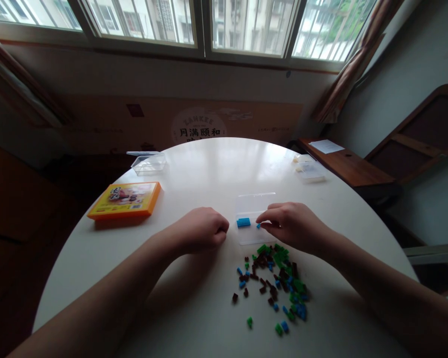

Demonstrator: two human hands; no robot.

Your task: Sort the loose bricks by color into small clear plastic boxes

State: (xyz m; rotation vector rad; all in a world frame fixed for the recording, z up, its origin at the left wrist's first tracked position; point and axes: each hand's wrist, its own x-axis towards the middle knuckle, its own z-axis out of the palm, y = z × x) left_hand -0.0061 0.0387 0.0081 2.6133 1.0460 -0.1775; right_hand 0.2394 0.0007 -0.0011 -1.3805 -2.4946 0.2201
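My right hand point(291, 223) reaches over a clear plastic tray point(256, 203), thumb and forefinger closed at a small blue building brick point(258, 225). Left of that brick, a joined block of blue bricks point(243, 222) lies in the tray. My left hand point(205, 228) rests as a fist on the table, a little left of the tray; the inside of the fist is hidden. In front of the tray spreads a loose pile of small green, brown and blue bricks point(280, 273).
An orange-yellow box point(125, 199) lies on the left of the round white table point(194, 174). Behind it is a clear container point(149, 163); clear plastic boxes point(309, 170) stand at the far right. A wooden desk with a paper point(326, 146) adjoins the right side.
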